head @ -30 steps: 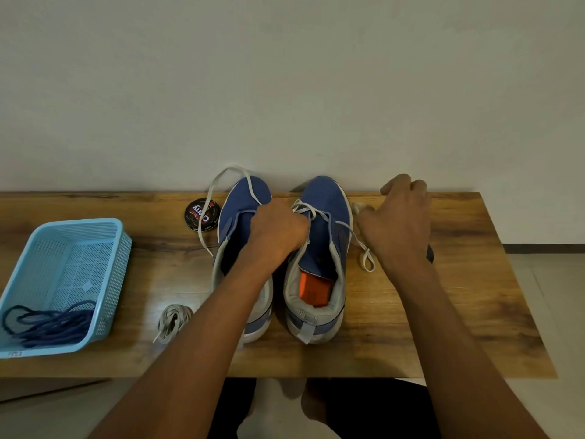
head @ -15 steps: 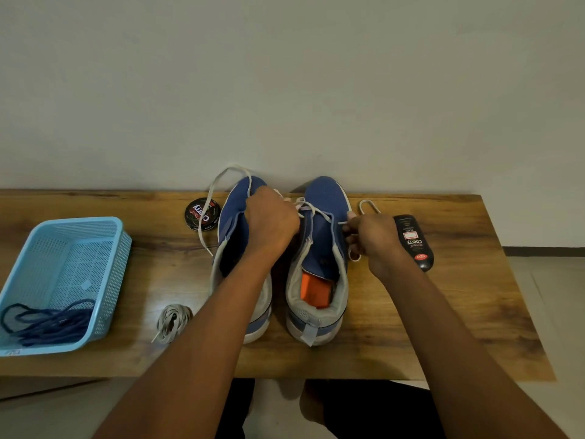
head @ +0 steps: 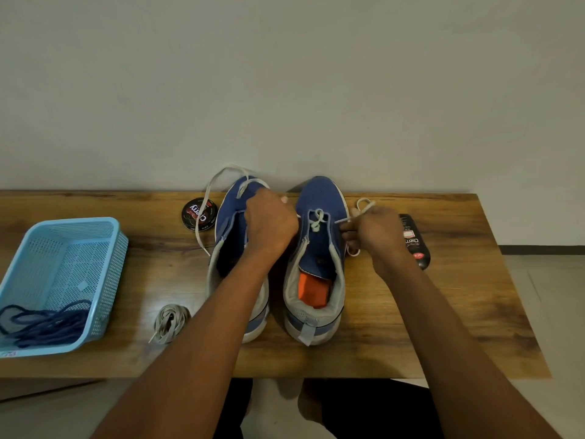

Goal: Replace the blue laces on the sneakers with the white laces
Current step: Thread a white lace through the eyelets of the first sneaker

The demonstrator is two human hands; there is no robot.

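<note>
Two blue sneakers stand side by side, toes to the wall, on the wooden worktop (head: 474, 312). Compared with a second ago, the right hand (head: 378, 231) has come back from the far right of the worktop to the outer edge of the right sneaker (head: 316, 264), uncovering the dark polish bottle (head: 414, 240) that it hid. The left hand (head: 269, 224) has shifted slightly toward the toes, between the two shoes. The white lace (head: 316, 220) now shows a short crossing over the tongue of the right sneaker, which suggests that threading is at the lowest eyelets only.

The fingers of the right hand are curled and pinch one end of the white lace just beside the shoe's outer eyelets; a small loop of lace stands above the knuckles and another hangs below the hand. The fingers of the left hand are curled at the inner edge of the right sneaker; whether they hold the other lace end cannot be told, as the back of the hand hides them.

The left sneaker (head: 234, 232) carries a loose white lace trailing toward the round polish tin (head: 199, 215). A bundled lace (head: 169, 321) lies near its heel. The blue laces (head: 41, 321) lie in the light blue basket (head: 104, 280), well apart from the shoes.
</note>
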